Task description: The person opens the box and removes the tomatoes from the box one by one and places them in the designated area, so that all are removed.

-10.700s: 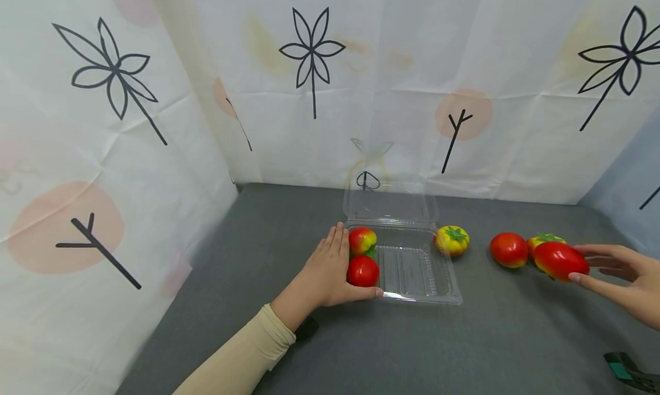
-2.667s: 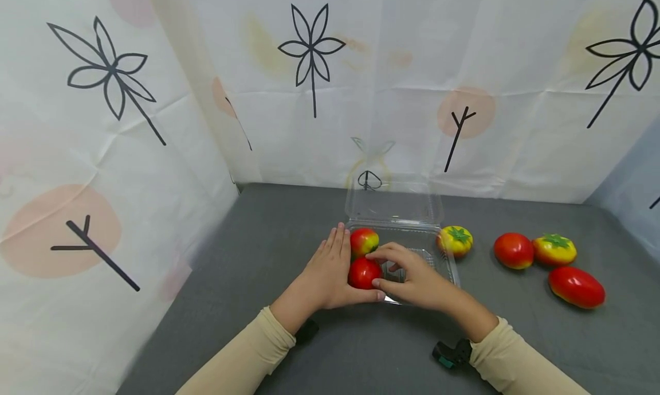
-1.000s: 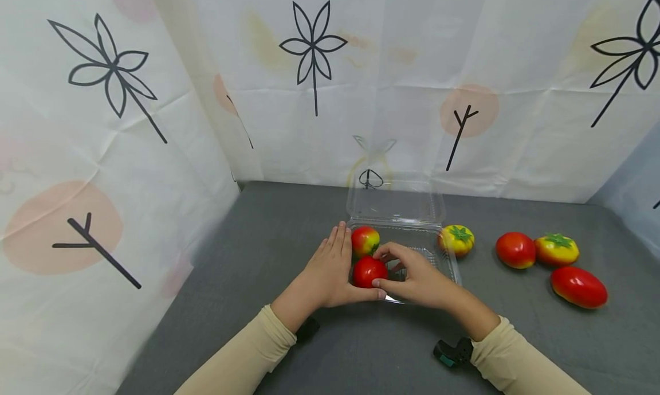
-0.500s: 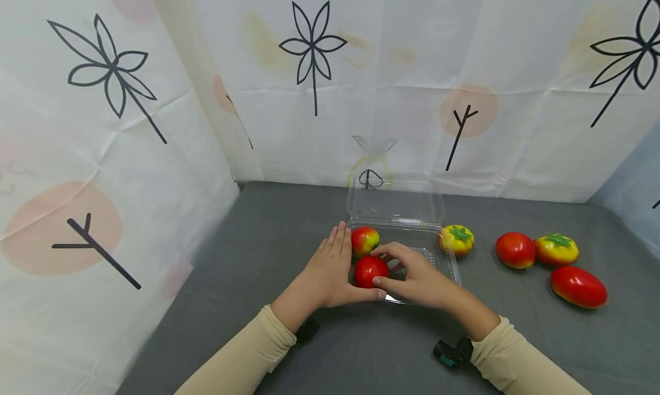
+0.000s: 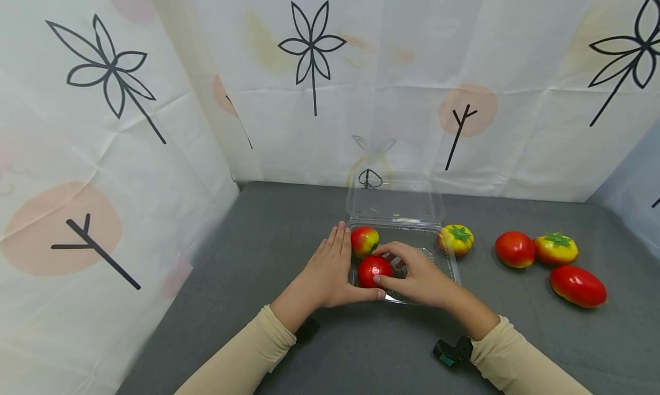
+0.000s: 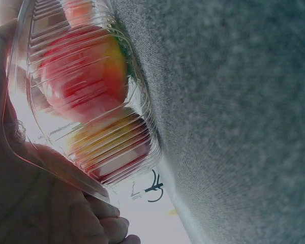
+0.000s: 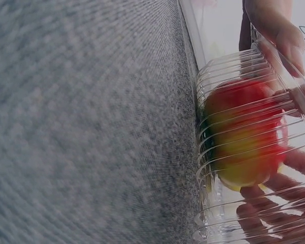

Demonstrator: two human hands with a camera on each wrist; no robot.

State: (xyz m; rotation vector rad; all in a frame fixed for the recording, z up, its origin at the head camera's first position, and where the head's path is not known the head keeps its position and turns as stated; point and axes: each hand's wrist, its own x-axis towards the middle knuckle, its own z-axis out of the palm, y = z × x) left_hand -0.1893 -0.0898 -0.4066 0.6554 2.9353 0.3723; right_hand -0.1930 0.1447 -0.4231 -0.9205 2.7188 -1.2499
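Observation:
A clear plastic clamshell box [image 5: 430, 269] stands with its lid [image 5: 394, 203] raised at the back. In its left part lie a red-and-yellow tomato [image 5: 364, 241] and, in front, a glossy red tomato [image 5: 374, 271]. My left hand [image 5: 327, 272] rests along the box's left wall with straight fingers, its thumb along the front rim. My right hand [image 5: 415, 274] reaches into the box, fingers and thumb curled round the red tomato's right side. Through the ribbed wall, the right wrist view shows a tomato [image 7: 244, 134] near the fingers [image 7: 259, 203].
Right of the box sits a yellow tomato [image 5: 456, 240] with green leaves. Farther right lie a red tomato [image 5: 515, 249], another yellow one [image 5: 556, 249] and an oblong red tomato [image 5: 578, 286]. Patterned white cloth [image 5: 392, 97] hangs behind the grey table [image 5: 278, 223].
Earlier my right hand held the oblong tomato; that now lies on the table at right. The hand is now in the box, and the red tomato there has shifted slightly right. My left hand stays put.

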